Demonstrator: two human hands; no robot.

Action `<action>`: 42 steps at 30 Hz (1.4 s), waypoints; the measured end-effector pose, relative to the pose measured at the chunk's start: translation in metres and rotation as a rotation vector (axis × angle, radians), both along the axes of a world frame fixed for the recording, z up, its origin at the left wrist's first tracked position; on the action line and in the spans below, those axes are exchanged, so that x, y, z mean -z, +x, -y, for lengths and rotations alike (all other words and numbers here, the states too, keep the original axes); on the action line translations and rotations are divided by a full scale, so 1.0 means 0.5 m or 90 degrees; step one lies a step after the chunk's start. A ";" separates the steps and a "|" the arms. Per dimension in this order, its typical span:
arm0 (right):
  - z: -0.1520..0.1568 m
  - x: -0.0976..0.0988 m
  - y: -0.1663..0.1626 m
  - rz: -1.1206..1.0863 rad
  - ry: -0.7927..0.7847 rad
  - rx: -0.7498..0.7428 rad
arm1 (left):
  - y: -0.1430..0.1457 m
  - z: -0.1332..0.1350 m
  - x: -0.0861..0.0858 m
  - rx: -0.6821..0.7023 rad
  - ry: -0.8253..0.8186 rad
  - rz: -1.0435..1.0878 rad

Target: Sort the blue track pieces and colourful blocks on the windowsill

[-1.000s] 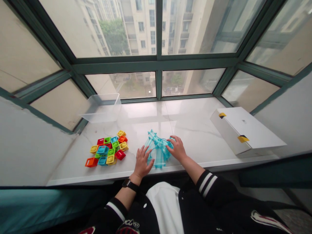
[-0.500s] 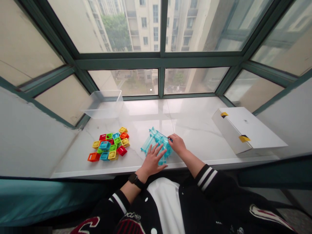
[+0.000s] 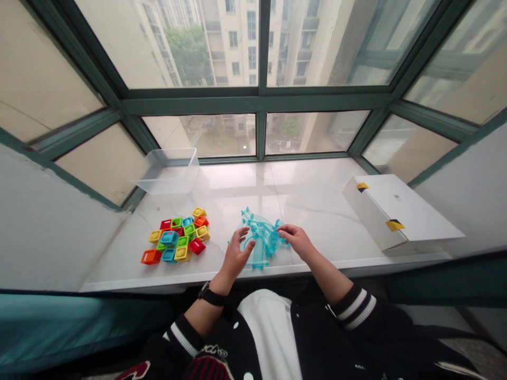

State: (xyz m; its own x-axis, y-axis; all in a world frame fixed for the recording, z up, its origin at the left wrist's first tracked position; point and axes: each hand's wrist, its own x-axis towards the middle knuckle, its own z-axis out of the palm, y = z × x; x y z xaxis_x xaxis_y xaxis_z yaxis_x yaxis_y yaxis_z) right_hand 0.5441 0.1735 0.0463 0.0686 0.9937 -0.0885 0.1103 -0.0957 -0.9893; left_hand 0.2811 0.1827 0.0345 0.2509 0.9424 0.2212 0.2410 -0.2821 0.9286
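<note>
Clear blue plastic pieces lie in a loose, overlapping pile at the front middle of the white sill. At the pile's left edge is my left hand, its thumb and fingers apart and nothing held. My right hand is at the pile's right side, with thumb and fingertips pinched on the edge of a clear blue plastic piece. The overlap hides that piece's full shape.
To the left lies a cluster of small coloured plastic blocks, red, yellow, green, blue and orange. Behind them stands a clear plastic bin. A white box with yellow-and-black tabs is at the right. The window frame borders the back.
My left hand has lifted off the pieces and drawn left. The right hand has shifted slightly right, to the pile's right edge. A dark, thin thing by its fingers no longer shows.
</note>
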 end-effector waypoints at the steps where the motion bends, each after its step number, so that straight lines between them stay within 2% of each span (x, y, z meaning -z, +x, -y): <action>1: 0.011 -0.005 -0.002 -0.002 -0.005 -0.012 | -0.003 -0.007 -0.007 -0.002 -0.057 0.069; 5: 0.038 -0.007 -0.014 -0.003 -0.010 -0.044 | -0.007 -0.016 -0.031 0.018 -0.191 0.210; 8: 0.047 0.001 -0.019 -0.004 -0.005 -0.052 | -0.006 -0.011 -0.040 0.013 -0.223 0.238; 12: 0.060 0.008 -0.012 -0.011 0.010 -0.068 | -0.009 -0.009 -0.035 -0.005 -0.242 0.267; 15: 0.072 0.009 -0.004 -0.006 0.032 -0.099 | -0.012 -0.011 -0.025 -0.023 -0.249 0.290; 19: 0.082 0.010 0.002 0.073 0.035 -0.104 | -0.007 -0.008 -0.018 -0.030 -0.245 0.281; 24: 0.084 0.001 0.011 0.112 0.057 -0.102 | -0.002 -0.005 -0.035 -0.004 -0.243 0.274; 28: 0.084 -0.004 0.040 0.109 0.124 -0.067 | -0.026 -0.017 -0.042 -0.005 -0.159 0.220; 31: 0.079 0.010 0.086 0.137 0.135 0.025 | -0.068 -0.026 -0.009 -0.082 -0.064 0.088; 36: 0.064 0.073 0.207 0.214 0.116 0.280 | -0.144 -0.018 0.109 -0.154 0.078 -0.172; 38: 0.055 0.103 0.258 0.251 0.092 0.376 | -0.160 -0.011 0.148 -0.180 0.124 -0.235; 40: 0.045 0.130 0.303 0.301 0.075 0.454 | -0.165 -0.006 0.172 -0.193 0.154 -0.266; 42: 0.032 0.152 0.338 0.363 0.059 0.502 | -0.163 -0.005 0.182 -0.189 0.170 -0.281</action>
State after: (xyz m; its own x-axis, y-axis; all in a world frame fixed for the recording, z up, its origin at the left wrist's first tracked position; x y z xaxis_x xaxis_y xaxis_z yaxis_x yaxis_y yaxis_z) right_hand 0.7129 0.1575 -0.0297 0.7245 0.6459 0.2406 0.5122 -0.2710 -0.8150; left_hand 0.1995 0.1853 -0.0566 0.1078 0.9121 0.3954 0.6919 -0.3545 0.6290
